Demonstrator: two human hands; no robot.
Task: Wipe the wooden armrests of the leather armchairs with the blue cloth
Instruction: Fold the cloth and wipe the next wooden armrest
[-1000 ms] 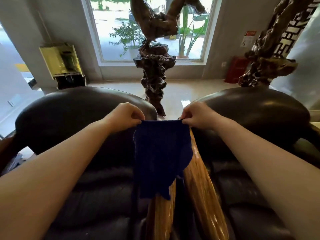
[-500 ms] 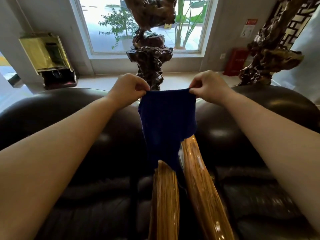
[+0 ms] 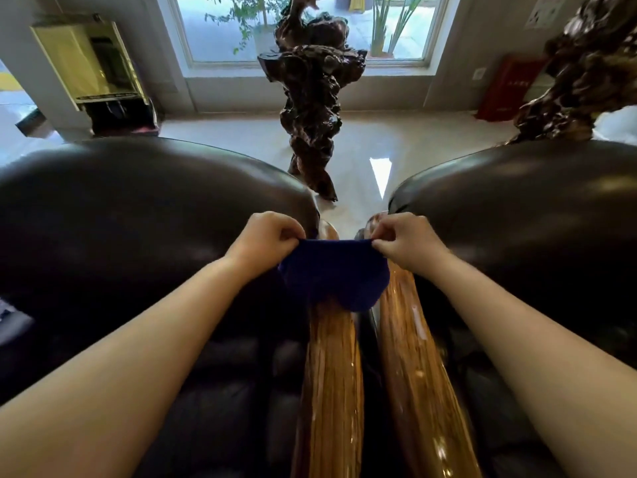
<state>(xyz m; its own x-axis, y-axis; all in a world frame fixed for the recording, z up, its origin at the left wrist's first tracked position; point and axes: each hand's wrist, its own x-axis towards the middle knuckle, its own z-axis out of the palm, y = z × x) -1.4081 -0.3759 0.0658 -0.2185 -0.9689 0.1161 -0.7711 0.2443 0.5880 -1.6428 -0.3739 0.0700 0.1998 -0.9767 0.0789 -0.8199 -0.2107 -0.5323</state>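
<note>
Both hands, left hand [image 3: 267,241] and right hand [image 3: 403,243], pinch the top corners of the blue cloth [image 3: 332,274] stretched between them, draped below onto the two wooden armrests [image 3: 332,374] (wiping looks barely started), so next I'd drag it down the wood.

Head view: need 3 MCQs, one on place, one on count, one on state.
1. Where is the blue cloth?
A. On the floor
B. Stretched between both hands over the near-side armrests
C. On the windowsill

2. How many wooden armrests show between the armchairs?
A. One
B. Two
C. Four

3. How are the hands holding the cloth?
A. Each pinches a top corner
B. One hand only
C. Neither touches it

Key: 1 B, the cloth hangs across the left armrest and right armrest. 2 B, two glossy rails lie side by side. 3 A, the left hand and right hand each grip a corner.
</note>
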